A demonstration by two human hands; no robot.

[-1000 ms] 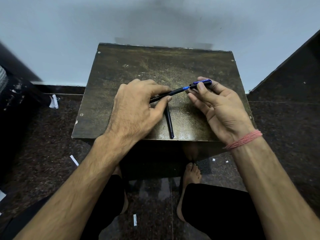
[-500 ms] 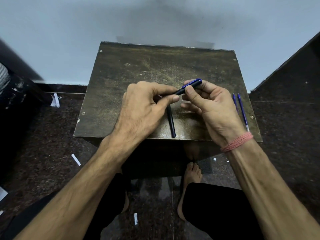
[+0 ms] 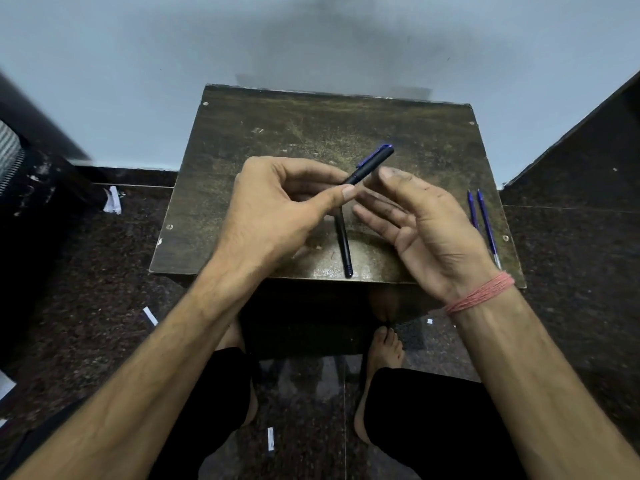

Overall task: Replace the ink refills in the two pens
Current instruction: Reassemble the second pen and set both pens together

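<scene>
From the head view, your left hand [image 3: 277, 209] pinches one pen [image 3: 372, 165] while your right hand [image 3: 429, 223] hangs open, empty. The second pen [image 3: 344, 242] lies near the table [image 3: 242, 140] edge (it could roll off); refills [image 3: 481, 220] wait right.

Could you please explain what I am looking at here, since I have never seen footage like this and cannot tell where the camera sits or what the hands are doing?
There is no machine: a person works with two bare hands, and one wide-angle camera on their head looks down, so the forearms enter from the bottom. The left hand pinches a black pen with a blue clip and holds it above a small dark wooden table. The right hand, with a red thread on the wrist, is open beside the pen, and I cannot tell whether its thumb touches it. A second black pen lies on the table near the front edge, and two blue refills lie side by side at the table's right edge.
</scene>
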